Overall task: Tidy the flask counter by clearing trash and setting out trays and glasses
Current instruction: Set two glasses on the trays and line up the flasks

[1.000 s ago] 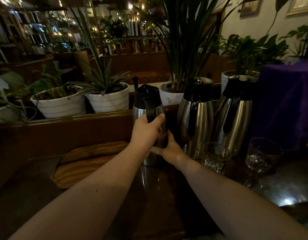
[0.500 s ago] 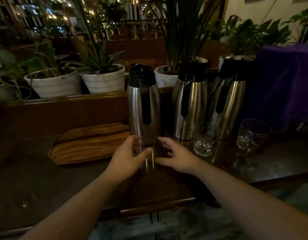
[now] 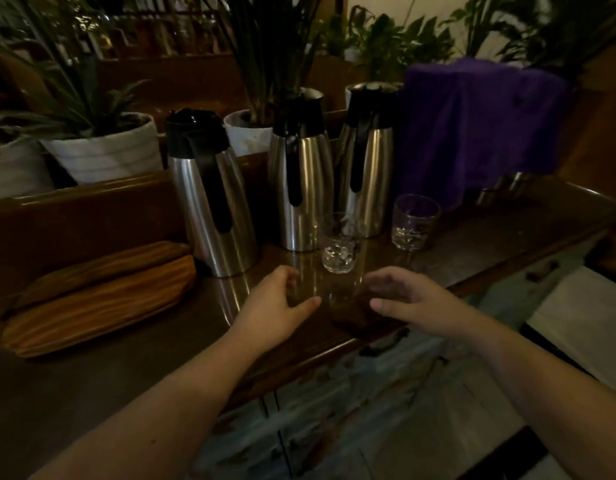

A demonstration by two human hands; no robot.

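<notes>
Three steel flasks with black lids stand in a row on the dark wooden counter (image 3: 133, 368): a left flask (image 3: 213, 199), a middle flask (image 3: 301, 174) and a right flask (image 3: 367, 161). In front of them stand a clear glass (image 3: 339, 244) and a second glass (image 3: 414, 221). Two stacked wooden trays (image 3: 98, 292) lie at the left. My left hand (image 3: 273, 306) and my right hand (image 3: 410, 303) hover open over the counter just short of the near glass, holding nothing.
A purple cloth (image 3: 479, 123) drapes over something at the right rear. White plant pots (image 3: 105, 150) line the ledge behind the flasks. The counter's front edge runs diagonally below my hands, with patterned floor beyond it. A pale flat surface (image 3: 583, 320) sits at the right.
My hands let go of the left flask, which now stands on the counter, and drew back and rightwards towards the near glass. The view swung down and right.
</notes>
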